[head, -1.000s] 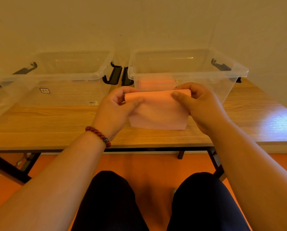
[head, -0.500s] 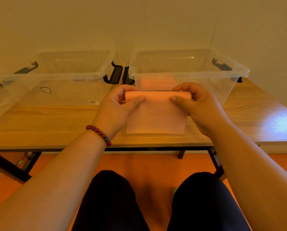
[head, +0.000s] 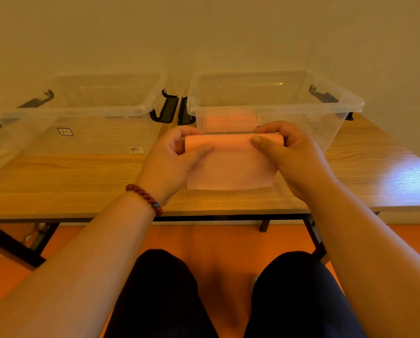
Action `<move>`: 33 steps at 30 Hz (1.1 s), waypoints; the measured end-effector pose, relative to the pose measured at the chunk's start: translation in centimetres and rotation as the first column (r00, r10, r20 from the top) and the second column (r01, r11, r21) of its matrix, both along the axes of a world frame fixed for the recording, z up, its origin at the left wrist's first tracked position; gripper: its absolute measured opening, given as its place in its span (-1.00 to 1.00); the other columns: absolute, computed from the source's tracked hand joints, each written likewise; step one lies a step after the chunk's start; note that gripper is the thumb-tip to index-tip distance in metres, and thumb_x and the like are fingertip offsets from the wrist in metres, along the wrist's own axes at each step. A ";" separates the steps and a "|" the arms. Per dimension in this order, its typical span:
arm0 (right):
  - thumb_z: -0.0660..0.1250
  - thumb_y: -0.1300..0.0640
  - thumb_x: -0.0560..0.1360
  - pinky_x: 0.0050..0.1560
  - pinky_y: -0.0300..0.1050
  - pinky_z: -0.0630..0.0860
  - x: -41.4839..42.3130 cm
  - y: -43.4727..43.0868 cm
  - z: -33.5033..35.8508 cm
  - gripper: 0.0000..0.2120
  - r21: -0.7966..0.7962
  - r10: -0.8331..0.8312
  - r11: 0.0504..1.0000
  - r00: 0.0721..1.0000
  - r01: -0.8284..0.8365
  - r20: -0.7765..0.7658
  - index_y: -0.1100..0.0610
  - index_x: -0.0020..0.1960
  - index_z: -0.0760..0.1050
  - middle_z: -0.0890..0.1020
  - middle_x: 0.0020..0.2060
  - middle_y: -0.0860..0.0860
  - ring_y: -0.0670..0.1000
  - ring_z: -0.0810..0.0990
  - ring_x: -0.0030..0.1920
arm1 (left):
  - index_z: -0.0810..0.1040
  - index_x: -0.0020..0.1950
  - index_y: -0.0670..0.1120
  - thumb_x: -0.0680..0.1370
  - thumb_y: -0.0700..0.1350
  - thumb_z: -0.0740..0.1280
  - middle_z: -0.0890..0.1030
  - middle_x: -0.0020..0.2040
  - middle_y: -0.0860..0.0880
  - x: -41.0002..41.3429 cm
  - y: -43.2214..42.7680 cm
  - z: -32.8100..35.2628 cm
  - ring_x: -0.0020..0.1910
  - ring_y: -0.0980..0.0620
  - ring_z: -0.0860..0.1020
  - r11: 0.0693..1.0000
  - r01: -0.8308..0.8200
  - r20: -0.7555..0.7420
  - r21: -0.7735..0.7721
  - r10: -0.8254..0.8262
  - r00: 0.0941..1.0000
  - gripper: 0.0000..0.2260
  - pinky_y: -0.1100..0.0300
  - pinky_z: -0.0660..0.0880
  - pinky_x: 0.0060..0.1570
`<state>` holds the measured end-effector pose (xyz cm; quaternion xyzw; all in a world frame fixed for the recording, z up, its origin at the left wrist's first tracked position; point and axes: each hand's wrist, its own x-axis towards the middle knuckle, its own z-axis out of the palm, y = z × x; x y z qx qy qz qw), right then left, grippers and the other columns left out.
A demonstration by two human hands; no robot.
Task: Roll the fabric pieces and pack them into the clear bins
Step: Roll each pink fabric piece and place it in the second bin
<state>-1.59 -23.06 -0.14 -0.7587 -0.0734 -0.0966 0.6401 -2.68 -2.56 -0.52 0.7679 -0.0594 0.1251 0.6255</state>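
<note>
Pink fabric piece [head: 230, 167], far end rolled into a tube, flat tail lying toward the worktop's [head: 82, 176] near edge; left hand [head: 172, 162] and right hand [head: 289, 154] pinch the roll's ends.

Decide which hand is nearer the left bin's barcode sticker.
Left. The left hand sits just right of the barcode sticker; the right hand grips the fabric farther right.
</note>
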 end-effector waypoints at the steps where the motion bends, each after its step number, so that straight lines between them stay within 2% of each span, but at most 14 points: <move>1: 0.48 0.06 0.44 0.05 0.26 0.58 0.0 -0.1 0.0 -0.87 0.008 0.021 1.000 1.000 -0.021 -0.005 -0.17 -0.13 0.60 0.64 -0.09 -0.03 0.05 0.61 -0.05 | 0.50 0.02 0.14 0.48 -0.04 0.40 0.57 -0.05 0.17 0.0 0.0 -0.1 -0.16 0.30 0.57 1.000 -0.004 -0.005 -0.006 0.004 1.000 -0.84 0.36 0.55 -0.28; 4: 0.53 0.07 0.38 0.07 0.23 0.58 -0.2 -0.2 -0.1 -0.75 -0.030 0.057 0.998 0.998 -0.057 0.010 -0.25 -0.09 0.60 0.63 -0.03 -0.09 0.06 0.60 0.02 | 0.51 0.02 0.15 0.50 -0.02 0.38 0.57 -0.03 0.16 0.0 0.1 -0.2 -0.08 0.22 0.57 1.000 -0.009 -0.016 -0.021 0.009 1.000 -0.86 0.30 0.57 -0.22; 10: 0.48 0.05 0.42 0.05 0.19 0.60 -0.4 0.0 0.2 -0.90 -0.048 -0.011 0.999 1.000 0.011 0.010 -0.15 -0.14 0.61 0.65 -0.08 -0.11 -0.02 0.62 -0.02 | 0.45 0.09 0.17 0.48 -0.12 0.41 0.55 0.03 0.15 -0.2 0.0 -0.1 -0.03 0.21 0.55 0.999 0.050 -0.003 -0.018 -0.050 0.999 -0.72 0.38 0.55 -0.19; 13: 0.45 0.03 0.46 0.04 0.22 0.59 -0.6 0.1 0.4 -0.92 -0.043 -0.011 0.999 1.000 0.011 0.001 -0.14 -0.16 0.60 0.65 -0.08 -0.09 0.02 0.62 -0.02 | 0.50 0.03 0.16 0.48 -0.12 0.41 0.54 0.02 0.16 -0.3 0.0 0.0 -0.03 0.22 0.54 0.998 0.049 0.025 0.037 -0.050 0.998 -0.78 0.40 0.54 -0.18; 17: 0.49 0.05 0.42 0.08 0.22 0.58 -0.6 0.0 0.4 -0.84 -0.035 0.032 0.999 0.999 -0.032 0.001 -0.21 -0.13 0.59 0.62 -0.04 -0.09 0.03 0.59 0.01 | 0.52 -0.01 0.16 0.50 -0.04 0.38 0.58 0.00 0.13 -0.3 0.0 -0.2 -0.04 0.18 0.57 0.999 0.016 0.014 0.029 -0.017 1.000 -0.87 0.30 0.57 -0.19; 20: 0.52 0.06 0.38 0.07 0.14 0.60 -0.7 0.0 0.3 -0.80 -0.065 0.050 0.997 0.999 -0.049 0.007 -0.22 -0.12 0.60 0.61 -0.06 -0.16 -0.05 0.59 -0.03 | 0.52 -0.01 0.16 0.51 -0.02 0.37 0.57 -0.03 0.16 -0.3 0.0 -0.2 -0.11 0.26 0.56 1.000 0.007 0.005 0.027 -0.007 1.000 -0.90 0.33 0.56 -0.21; 24: 0.49 0.02 0.41 0.05 0.17 0.60 -0.7 0.2 0.4 -0.89 -0.046 0.007 0.999 1.000 -0.007 0.001 -0.19 -0.17 0.61 0.65 -0.07 -0.12 -0.01 0.62 -0.01 | 0.49 0.04 0.17 0.48 -0.08 0.41 0.54 0.02 0.18 -0.4 0.2 -0.1 -0.07 0.27 0.55 0.998 0.056 0.004 0.030 -0.056 0.998 -0.78 0.40 0.52 -0.22; 28: 0.46 0.01 0.45 0.05 0.19 0.59 -0.7 0.4 0.4 -0.88 -0.061 -0.002 0.998 1.000 0.003 0.008 -0.21 -0.21 0.60 0.63 -0.11 -0.15 -0.01 0.61 -0.04 | 0.51 0.00 0.19 0.47 -0.09 0.43 0.52 0.02 0.22 -0.5 0.2 0.1 -0.14 0.42 0.51 0.995 0.053 0.026 0.083 -0.055 0.998 -0.78 0.46 0.50 -0.21; 31: 0.47 0.04 0.43 0.07 0.12 0.60 -0.7 0.2 0.6 -0.88 -0.085 0.027 0.996 1.000 -0.025 0.016 -0.18 -0.16 0.59 0.61 -0.10 -0.16 -0.06 0.58 -0.05 | 0.53 -0.02 0.18 0.48 -0.07 0.41 0.54 0.00 0.20 -0.5 0.2 0.0 -0.11 0.32 0.53 0.996 0.039 0.027 0.076 -0.041 0.999 -0.83 0.40 0.53 -0.17; 33: 0.50 0.08 0.41 0.06 0.01 0.59 -0.8 0.1 0.7 -0.80 -0.141 0.070 0.988 0.997 -0.067 0.018 -0.17 -0.08 0.57 0.59 -0.07 -0.18 -0.13 0.56 -0.06 | 0.54 -0.02 0.18 0.50 -0.05 0.39 0.54 0.00 0.19 -0.4 0.2 -0.1 -0.06 0.24 0.54 0.995 0.027 0.021 0.091 -0.029 0.999 -0.86 0.32 0.56 -0.14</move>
